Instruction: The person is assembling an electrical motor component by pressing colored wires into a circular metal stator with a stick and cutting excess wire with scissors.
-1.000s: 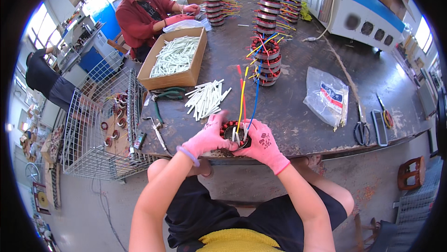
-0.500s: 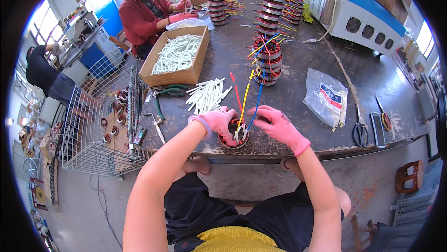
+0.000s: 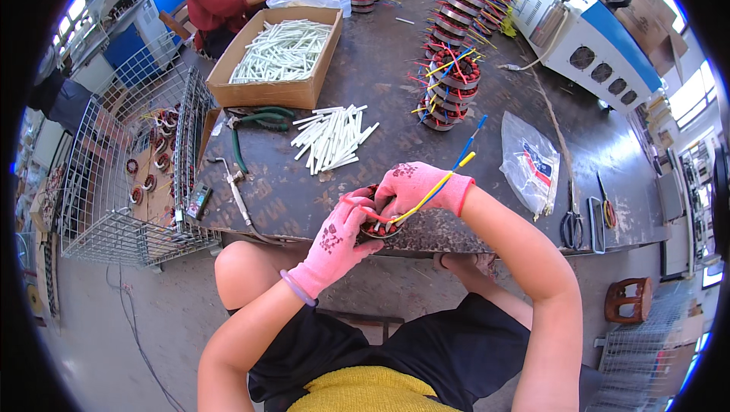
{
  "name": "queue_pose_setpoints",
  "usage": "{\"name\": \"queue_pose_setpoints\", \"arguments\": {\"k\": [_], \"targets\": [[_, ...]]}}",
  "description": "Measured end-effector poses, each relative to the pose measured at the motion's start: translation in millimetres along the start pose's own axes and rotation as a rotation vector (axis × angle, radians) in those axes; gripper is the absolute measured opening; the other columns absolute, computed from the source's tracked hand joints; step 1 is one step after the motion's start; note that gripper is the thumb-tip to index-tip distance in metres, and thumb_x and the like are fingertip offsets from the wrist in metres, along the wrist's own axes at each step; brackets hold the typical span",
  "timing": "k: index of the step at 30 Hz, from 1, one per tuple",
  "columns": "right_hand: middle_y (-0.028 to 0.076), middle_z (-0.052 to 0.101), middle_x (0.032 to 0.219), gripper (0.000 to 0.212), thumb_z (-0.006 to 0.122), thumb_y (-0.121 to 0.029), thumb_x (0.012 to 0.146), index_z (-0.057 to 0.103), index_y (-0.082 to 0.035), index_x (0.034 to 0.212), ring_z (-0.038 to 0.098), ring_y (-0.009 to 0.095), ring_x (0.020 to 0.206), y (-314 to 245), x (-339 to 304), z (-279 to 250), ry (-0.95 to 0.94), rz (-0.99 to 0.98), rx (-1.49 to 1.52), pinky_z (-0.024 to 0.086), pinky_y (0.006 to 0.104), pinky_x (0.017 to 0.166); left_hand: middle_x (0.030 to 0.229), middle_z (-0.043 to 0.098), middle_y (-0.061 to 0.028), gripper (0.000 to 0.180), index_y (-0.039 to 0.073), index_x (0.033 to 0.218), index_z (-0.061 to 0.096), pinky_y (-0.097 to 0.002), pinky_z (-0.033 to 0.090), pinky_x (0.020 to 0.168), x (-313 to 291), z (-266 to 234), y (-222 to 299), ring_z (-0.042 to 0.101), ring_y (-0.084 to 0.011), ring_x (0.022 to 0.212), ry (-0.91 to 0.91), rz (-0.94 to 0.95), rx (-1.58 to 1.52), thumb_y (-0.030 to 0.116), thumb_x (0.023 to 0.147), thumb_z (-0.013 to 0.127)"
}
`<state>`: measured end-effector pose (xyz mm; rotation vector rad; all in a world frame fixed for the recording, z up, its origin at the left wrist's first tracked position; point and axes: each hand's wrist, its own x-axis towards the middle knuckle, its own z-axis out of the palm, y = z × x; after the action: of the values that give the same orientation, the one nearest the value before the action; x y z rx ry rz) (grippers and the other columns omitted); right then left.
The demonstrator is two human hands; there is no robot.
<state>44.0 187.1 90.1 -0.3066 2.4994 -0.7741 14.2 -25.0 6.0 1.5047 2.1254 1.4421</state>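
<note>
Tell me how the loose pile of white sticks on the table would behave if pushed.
The pile of white sticks would probably spread, since they lie loose and crossed. Each seems fairly stiff, as they look straight, and is likely light, being so thin.

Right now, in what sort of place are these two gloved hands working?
Most likely an electrical-parts workshop: wire-wound rings stand stacked on the worn table, white tubes fill a carton, and a wire cage stands nearby.

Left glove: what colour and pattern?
The left glove is pink with dark reddish print on its back; best in head view.
</note>
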Motion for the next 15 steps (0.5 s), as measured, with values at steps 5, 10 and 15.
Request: {"name": "queue_pose_setpoints", "arguments": {"k": [5, 10, 15], "targets": [[0.013, 0.067, 0.077, 0.025, 0.069, -0.031, 0.082, 0.073, -0.008, 0.089, 0.065, 0.03, 0.074, -3, -6, 16, 0.057, 0.096, 0.003, 0.049, 0.0384, 0.068, 0.124, 0.054, -0.0151, 0.05, 0.005, 0.102, 0.055, -0.0424, 0.05, 0.096, 2, 2, -1, 0.05, -0.0372, 0.129, 0.016, 0.038, -0.116, 0.006, 0.064, 0.087], [0.008, 0.066, 0.093, 0.019, 0.061, -0.028, 0.086, 0.066, -0.01, 0.085, 0.067, 0.03, 0.085, -3, -17, 49, 0.381, -0.021, -0.137, 0.054, 0.0415, 0.072, 0.109, 0.057, -0.0111, 0.047, 0.004, 0.093, 0.053, -0.0438, 0.05, 0.095, 2, 1, -13, 0.053, -0.0376, 0.123, 0.001, 0.135, -0.047, 0.009, 0.061, 0.087], [0.006, 0.064, 0.091, 0.015, 0.064, -0.022, 0.086, 0.065, -0.008, 0.087, 0.066, 0.03, 0.08, -4, -21, 64, 0.519, -0.057, -0.209, 0.052, 0.0388, 0.065, 0.103, 0.056, -0.0101, 0.046, 0.005, 0.089, 0.052, -0.0447, 0.049, 0.094, 6, -3, -17, 0.055, -0.0368, 0.121, -0.029, 0.209, -0.025, 0.012, 0.061, 0.087]]}}
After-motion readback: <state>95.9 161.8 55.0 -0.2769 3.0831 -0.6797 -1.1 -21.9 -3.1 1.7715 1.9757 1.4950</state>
